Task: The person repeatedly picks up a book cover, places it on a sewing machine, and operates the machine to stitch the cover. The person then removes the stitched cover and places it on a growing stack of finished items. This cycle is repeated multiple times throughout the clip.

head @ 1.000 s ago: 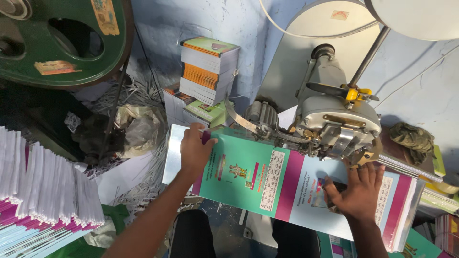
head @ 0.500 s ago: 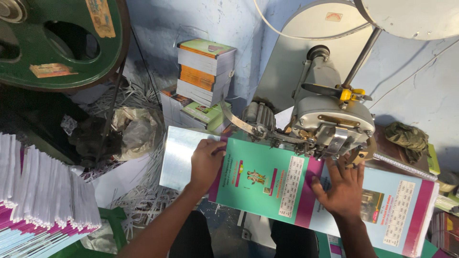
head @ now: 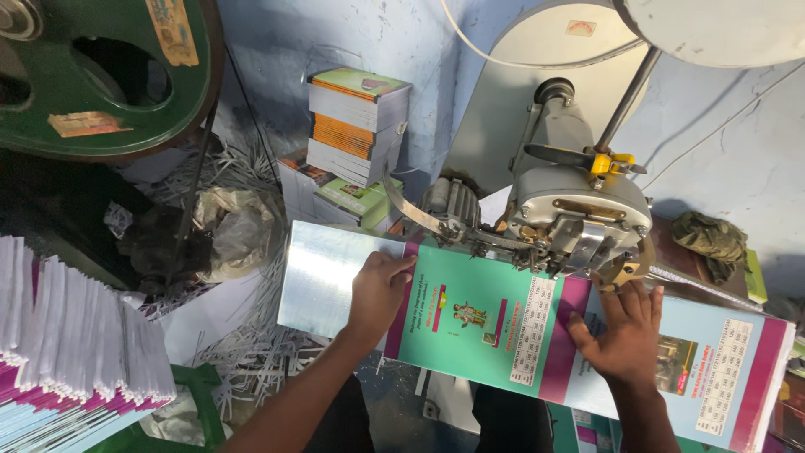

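A long printed sheet (head: 495, 323) in teal, magenta and pale blue, a book cover spread, lies flat under the head of a grey metal stitching machine (head: 579, 210). My left hand (head: 379, 289) presses down on its left part, beside a shiny silver-blue sheet (head: 323, 281) that sticks out to the left. My right hand (head: 622, 331) lies flat with fingers spread on the sheet's right part, just below the machine head. Both hands hold the sheet down.
A stack of bound books (head: 356, 126) stands against the blue wall behind the machine. A row of finished booklets (head: 67, 344) stands at lower left. A large green flywheel (head: 101, 75) fills the upper left. Paper trimmings (head: 251, 352) and a crumpled plastic bag (head: 235, 231) lie below.
The sheet has slid to the right under the machine head. My left hand moved right with it, and my right hand shifted up toward the head.
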